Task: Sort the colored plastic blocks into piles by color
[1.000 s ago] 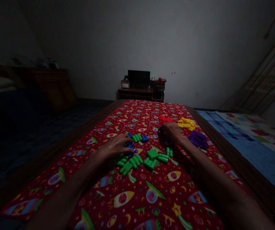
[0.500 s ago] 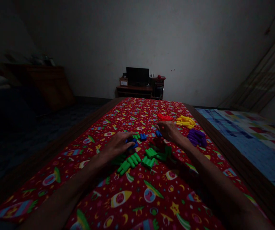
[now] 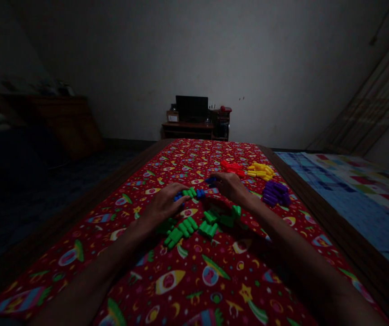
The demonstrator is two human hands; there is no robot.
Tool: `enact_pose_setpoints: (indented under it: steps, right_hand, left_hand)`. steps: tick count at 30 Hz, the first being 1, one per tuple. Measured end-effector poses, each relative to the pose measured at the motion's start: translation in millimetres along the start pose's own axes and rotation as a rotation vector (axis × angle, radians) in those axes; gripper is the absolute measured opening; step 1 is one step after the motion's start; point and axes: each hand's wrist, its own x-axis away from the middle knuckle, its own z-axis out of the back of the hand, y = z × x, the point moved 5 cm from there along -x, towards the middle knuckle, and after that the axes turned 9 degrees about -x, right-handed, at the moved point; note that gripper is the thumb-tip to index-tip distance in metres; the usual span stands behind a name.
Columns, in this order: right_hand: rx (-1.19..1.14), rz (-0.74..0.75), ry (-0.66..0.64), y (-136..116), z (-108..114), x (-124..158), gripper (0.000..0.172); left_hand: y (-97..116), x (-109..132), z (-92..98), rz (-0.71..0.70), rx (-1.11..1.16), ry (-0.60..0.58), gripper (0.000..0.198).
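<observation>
Thumb and fingers of my left hand (image 3: 167,201) are closed around a blue block (image 3: 178,197) at the middle of the red patterned cloth (image 3: 167,283). Right beside it lie a green block (image 3: 189,193) and another blue block (image 3: 200,194). My right hand (image 3: 230,186) pinches a dark blue block (image 3: 211,180) just above the cloth. Nearer to me, between the forearms, several green blocks (image 3: 187,226) lie in a loose group, with more green ones (image 3: 208,229) to their right.
Piles of red blocks (image 3: 231,168), yellow blocks (image 3: 261,171) and purple blocks (image 3: 276,194) lie at the right of the cloth. Beyond the far end stands a desk (image 3: 187,129) with a monitor (image 3: 192,107). A blue checked sheet (image 3: 333,199) spreads out at the right.
My right hand has moved left with the blue block, toward the middle. My left hand has shifted slightly left, and more of the green block beside it shows.
</observation>
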Motion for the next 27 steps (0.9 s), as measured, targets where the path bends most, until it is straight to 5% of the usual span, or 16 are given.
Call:
enact_pose_setpoints:
  steps: [4, 11, 18, 21, 27]
  right_hand:
    - [0.306, -0.148, 0.048, 38, 11, 1, 0.035]
    - [0.426, -0.180, -0.143, 61, -2, 4, 0.035]
    - [0.456, -0.201, -0.159, 48, 6, 3, 0.037]
    - [0.404, -0.172, -0.118, 37, 11, 1, 0.038]
    - [0.015, 0.171, -0.130, -24, -15, 6, 0.032]
  left_hand:
    - [-27, 4, -6.2, -0.036, -0.180, -0.050, 0.027]
    - [-54, 12, -25.2, 0.005, -0.223, -0.097, 0.030]
    - [-39, 7, -20.0, 0.018, -0.142, -0.206, 0.021]
    - [-26, 3, -12.8, 0.085, -0.032, -0.156, 0.019]
    - [-10, -2, -9.9, 0.328, 0.328, -0.015, 0.034]
